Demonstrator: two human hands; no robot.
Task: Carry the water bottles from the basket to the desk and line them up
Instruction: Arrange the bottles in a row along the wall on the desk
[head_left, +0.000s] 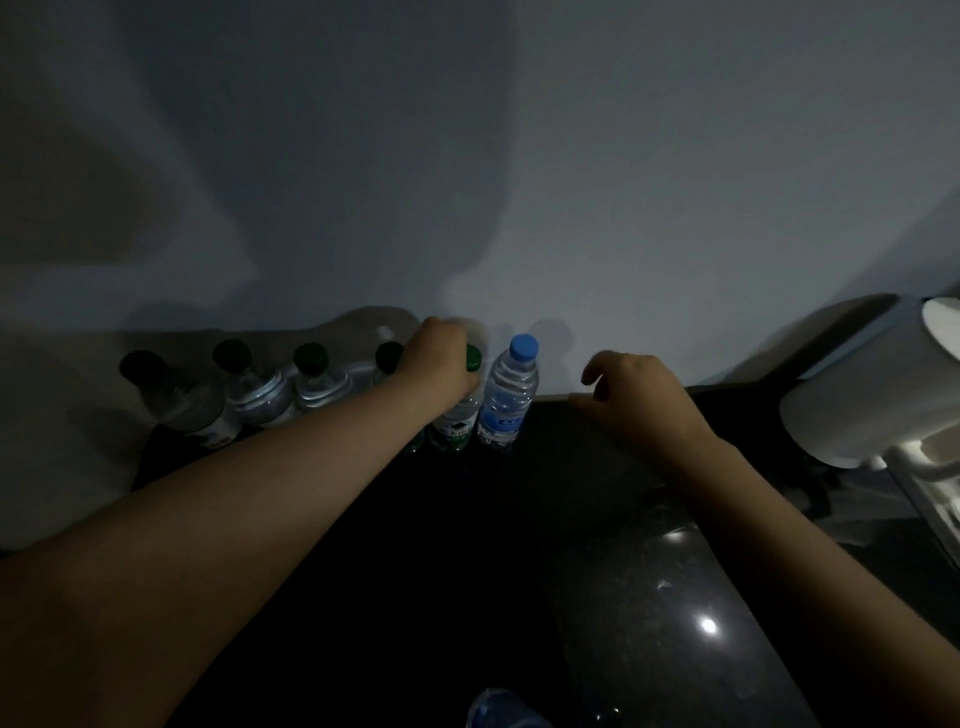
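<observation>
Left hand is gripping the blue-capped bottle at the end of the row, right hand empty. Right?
Not quite. In the head view the left hand grips the green-capped bottle; the blue-capped bottle stands untouched beside it at the end of the row. The right hand is empty.

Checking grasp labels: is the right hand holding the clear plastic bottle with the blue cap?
No, the right hand is empty, fingers loosely curled, and apart from the blue-capped clear plastic bottle.
</observation>
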